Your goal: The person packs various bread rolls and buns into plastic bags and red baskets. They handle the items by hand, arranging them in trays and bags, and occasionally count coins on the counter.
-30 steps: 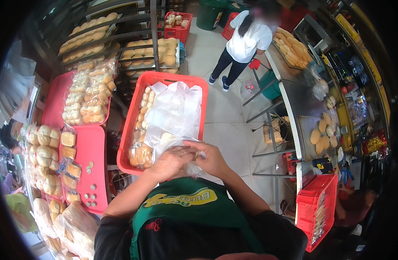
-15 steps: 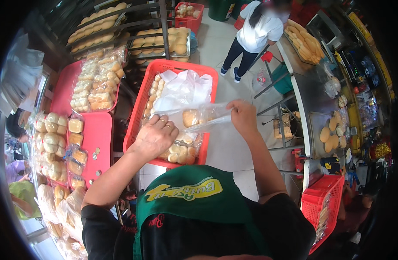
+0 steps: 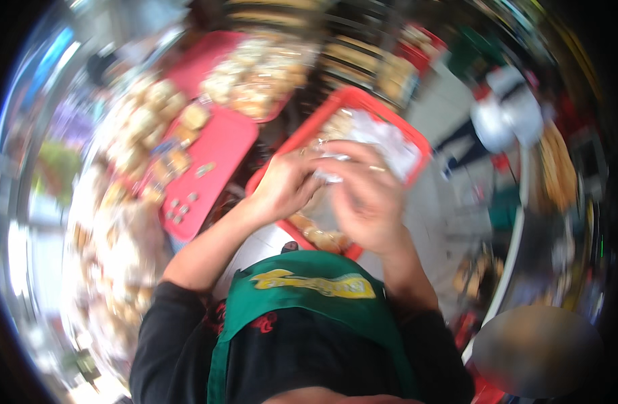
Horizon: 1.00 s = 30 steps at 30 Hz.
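Observation:
My two hands meet above a red plastic crate. My left hand is closed on the gathered neck of a clear plastic bag. Against the same bunched plastic, my right hand closes with its fingers bent, smeared by motion. The bag's lower part hangs below the hands, and its contents are mostly hidden. In the crate lie bagged bread rolls at the near end, more small rolls at the far left, and white plastic bags.
To the left, a red tray carries coins and packed bread. Beyond it are bagged buns on another tray. Racks stand at the back. A person in a white top is at the far right; another person is lower right.
My hands have come together from a wide spread, and the stretched bag with a bread roll in it is now bunched between them. The view has swung left.

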### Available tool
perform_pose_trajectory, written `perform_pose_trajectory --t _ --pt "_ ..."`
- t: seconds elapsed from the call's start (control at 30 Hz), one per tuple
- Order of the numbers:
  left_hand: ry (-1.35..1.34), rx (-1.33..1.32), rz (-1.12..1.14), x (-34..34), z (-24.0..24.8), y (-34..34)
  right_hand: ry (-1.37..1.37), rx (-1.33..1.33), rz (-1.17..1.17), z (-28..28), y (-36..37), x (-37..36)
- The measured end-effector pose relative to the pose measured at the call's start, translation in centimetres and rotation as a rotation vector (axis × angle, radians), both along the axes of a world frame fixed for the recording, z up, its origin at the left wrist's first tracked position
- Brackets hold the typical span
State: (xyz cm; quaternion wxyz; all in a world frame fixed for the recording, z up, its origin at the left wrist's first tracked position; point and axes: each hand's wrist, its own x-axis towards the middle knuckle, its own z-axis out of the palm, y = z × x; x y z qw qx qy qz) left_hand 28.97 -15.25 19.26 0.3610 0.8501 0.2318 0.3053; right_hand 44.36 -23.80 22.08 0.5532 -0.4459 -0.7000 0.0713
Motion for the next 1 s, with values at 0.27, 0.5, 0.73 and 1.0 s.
perform_pose_trajectory --t 0.27,0.5,0.73,1.0 --pt "-0.646 0.054 0.582 -14.3 12.3 6.6 0.571 -0.499 -0.087 -7.6 0.7 0.4" --pt "-0.377 0.39 1.063 -29.8 16.9 16.5 0.492 -0.747 0.147 -11.6 5.2 -5.5" --pt "-0.454 0.284 1.253 -48.3 18.9 27.5 0.443 -0.892 0.197 -12.0 11.2 -13.8" --pt "-0.639 0.344 1.376 -60.0 22.5 33.0 0.352 -0.988 0.172 -12.3 15.3 -18.5"
